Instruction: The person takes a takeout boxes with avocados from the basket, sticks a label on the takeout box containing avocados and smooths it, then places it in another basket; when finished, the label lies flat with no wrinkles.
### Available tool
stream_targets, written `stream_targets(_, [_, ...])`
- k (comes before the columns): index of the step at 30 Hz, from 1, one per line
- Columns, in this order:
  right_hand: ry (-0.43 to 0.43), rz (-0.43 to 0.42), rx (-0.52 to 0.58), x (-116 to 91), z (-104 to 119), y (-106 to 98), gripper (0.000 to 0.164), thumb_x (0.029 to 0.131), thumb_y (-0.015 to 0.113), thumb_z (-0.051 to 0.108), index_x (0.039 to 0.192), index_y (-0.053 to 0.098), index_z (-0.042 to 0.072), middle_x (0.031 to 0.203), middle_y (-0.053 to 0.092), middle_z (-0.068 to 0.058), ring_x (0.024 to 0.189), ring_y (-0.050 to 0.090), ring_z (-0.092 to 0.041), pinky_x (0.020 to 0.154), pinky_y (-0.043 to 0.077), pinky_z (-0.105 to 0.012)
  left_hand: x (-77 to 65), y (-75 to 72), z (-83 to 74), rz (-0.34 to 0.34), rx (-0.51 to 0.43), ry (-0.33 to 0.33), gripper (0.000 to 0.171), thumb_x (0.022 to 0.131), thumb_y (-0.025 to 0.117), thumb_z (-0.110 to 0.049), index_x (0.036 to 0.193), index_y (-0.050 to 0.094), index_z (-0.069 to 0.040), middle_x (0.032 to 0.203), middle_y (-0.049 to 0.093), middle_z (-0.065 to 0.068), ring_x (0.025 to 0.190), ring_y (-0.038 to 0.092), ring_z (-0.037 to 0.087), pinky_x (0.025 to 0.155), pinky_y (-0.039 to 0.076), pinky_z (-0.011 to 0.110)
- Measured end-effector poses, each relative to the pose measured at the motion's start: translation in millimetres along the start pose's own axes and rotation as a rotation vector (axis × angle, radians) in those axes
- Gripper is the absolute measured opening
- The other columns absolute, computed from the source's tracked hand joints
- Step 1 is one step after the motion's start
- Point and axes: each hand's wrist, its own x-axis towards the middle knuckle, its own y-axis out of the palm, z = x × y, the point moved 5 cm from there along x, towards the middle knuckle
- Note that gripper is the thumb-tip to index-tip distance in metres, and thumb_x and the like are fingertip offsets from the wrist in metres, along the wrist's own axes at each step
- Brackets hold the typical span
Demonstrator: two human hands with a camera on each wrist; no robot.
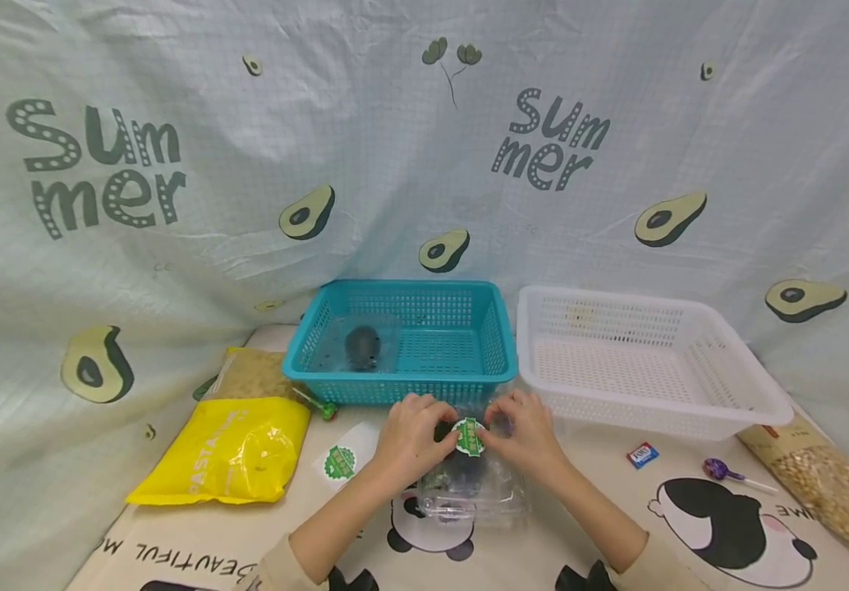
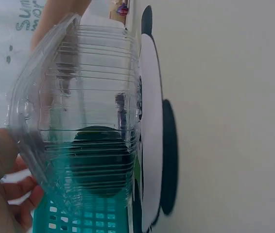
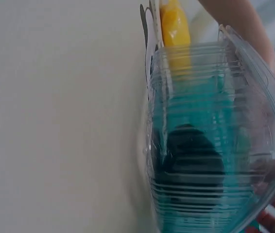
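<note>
A clear plastic clamshell box (image 1: 502, 492) stands on the table in front of me with a dark round object (image 2: 101, 160) inside. Over its top is a round green-and-white sticker (image 1: 470, 437). My left hand (image 1: 413, 435) pinches the sticker's left edge between thumb and forefinger. From the other side my right hand (image 1: 528, 435) pinches its right edge in the same way. Ribbed walls of the box fill much of both wrist views, and the fingers are partly hidden behind them.
Behind the box stand a teal basket (image 1: 402, 386), holding another clear box with a dark round object (image 1: 362, 346), and a white basket (image 1: 639, 410). At left lie a yellow pasta bag (image 1: 240, 451), a green lollipop (image 1: 328, 410) and another sticker (image 1: 339, 463); at right a small candy (image 1: 642, 455), purple lollipop (image 1: 716, 469) and grain bag (image 1: 823, 476).
</note>
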Motion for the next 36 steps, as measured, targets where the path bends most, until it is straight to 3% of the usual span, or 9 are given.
stream_targets(3, [-0.182, 0.008, -0.019, 1, 7, -3, 0.022, 0.064, 0.077, 0.015, 0.081, 0.064, 0.015, 0.089, 0.061, 0.002, 0.088, 0.050, -0.017, 0.074, 0.038, -0.038, -6.9, -2.0, -4.8, 0.010, 0.004, 0.183, 0.021, 0.078, 0.064, -0.033, 0.095, 0.068, -0.022, 0.100, 0.063, -0.006, 0.099, 0.052, 0.014, 0.075, 0.040, 0.032])
stream_targets(6, [-0.334, 0.099, -0.016, -2, 12, -3, 0.024, 0.071, 0.073, 0.016, 0.093, 0.066, 0.014, 0.100, 0.064, 0.001, 0.100, 0.053, -0.021, 0.078, 0.042, -0.044, -16.6, -0.5, -7.0, 0.113, -0.020, 0.308, 0.031, 0.085, 0.054, -0.039, 0.109, 0.063, -0.022, 0.117, 0.058, -0.005, 0.117, 0.043, 0.016, 0.085, 0.036, 0.038])
stream_targets(10, [-0.362, 0.251, 0.016, -8, 11, 0, 0.024, 0.083, 0.062, 0.024, 0.105, 0.066, 0.015, 0.110, 0.063, 0.003, 0.109, 0.049, -0.022, 0.085, 0.038, -0.047, -27.1, 1.5, -3.6, 0.230, 0.022, 0.343, 0.036, 0.091, 0.043, -0.038, 0.123, 0.054, -0.024, 0.130, 0.049, -0.006, 0.127, 0.033, 0.018, 0.091, 0.030, 0.045])
stream_targets(14, [-0.373, 0.241, 0.003, -10, 9, -2, 0.022, 0.084, 0.060, 0.027, 0.102, 0.068, 0.018, 0.109, 0.063, 0.005, 0.105, 0.048, -0.017, 0.084, 0.034, -0.043, -32.0, -2.3, 1.2, 0.237, 0.097, 0.338, 0.035, 0.091, 0.042, -0.026, 0.125, 0.051, -0.027, 0.131, 0.047, -0.008, 0.128, 0.030, 0.017, 0.091, 0.027, 0.049])
stream_targets(20, [-0.429, 0.129, -0.036, -14, 5, -8, 0.015, 0.078, 0.066, 0.023, 0.092, 0.070, 0.021, 0.100, 0.066, 0.008, 0.093, 0.047, -0.010, 0.078, 0.038, -0.035, -36.6, -5.7, 4.5, 0.238, 0.095, 0.314, 0.035, 0.091, 0.043, -0.025, 0.125, 0.051, -0.026, 0.132, 0.046, -0.008, 0.128, 0.031, 0.015, 0.092, 0.027, 0.048])
stream_targets(24, [-0.402, 0.160, -0.017, -21, 1, -10, 0.022, 0.080, 0.064, 0.023, 0.102, 0.067, 0.022, 0.111, 0.062, 0.004, 0.101, 0.047, -0.016, 0.081, 0.041, -0.039, -39.0, -4.8, 4.4, 0.278, 0.032, 0.268, 0.037, 0.093, 0.039, -0.033, 0.128, 0.047, -0.024, 0.136, 0.042, -0.006, 0.131, 0.025, 0.015, 0.092, 0.027, 0.046])
stream_targets(30, [-0.234, 0.078, -0.007, -40, -6, -25, 0.030, 0.081, 0.063, 0.020, 0.111, 0.063, 0.018, 0.121, 0.056, -0.003, 0.111, 0.049, -0.021, 0.086, 0.042, -0.040, -55.7, -10.7, 9.9, 0.377, -0.148, 0.084, 0.063, 0.089, 0.038, -0.051, 0.142, 0.022, -0.021, 0.146, 0.020, 0.007, 0.134, 0.017, 0.026, 0.098, 0.027, 0.052])
stream_targets(32, [-0.201, 0.063, 0.015, -45, -5, -29, 0.035, 0.080, 0.064, 0.018, 0.115, 0.061, 0.016, 0.122, 0.054, -0.007, 0.107, 0.052, -0.020, 0.080, 0.047, -0.036, -62.5, -11.4, 12.5, 0.432, -0.203, 0.021, 0.075, 0.084, 0.045, -0.057, 0.143, 0.016, -0.020, 0.148, 0.015, 0.009, 0.133, 0.018, 0.030, 0.099, 0.026, 0.055])
stream_targets(36, [-0.218, 0.122, 0.071, -54, 3, -26, 0.042, 0.080, 0.065, 0.019, 0.119, 0.056, 0.007, 0.127, 0.048, -0.017, 0.086, 0.059, -0.009, 0.067, 0.050, -0.026, -70.1, -8.6, 13.0, 0.520, -0.270, -0.054, 0.089, 0.075, 0.058, -0.057, 0.143, 0.015, -0.020, 0.148, 0.013, 0.010, 0.130, 0.026, 0.031, 0.095, 0.033, 0.051])
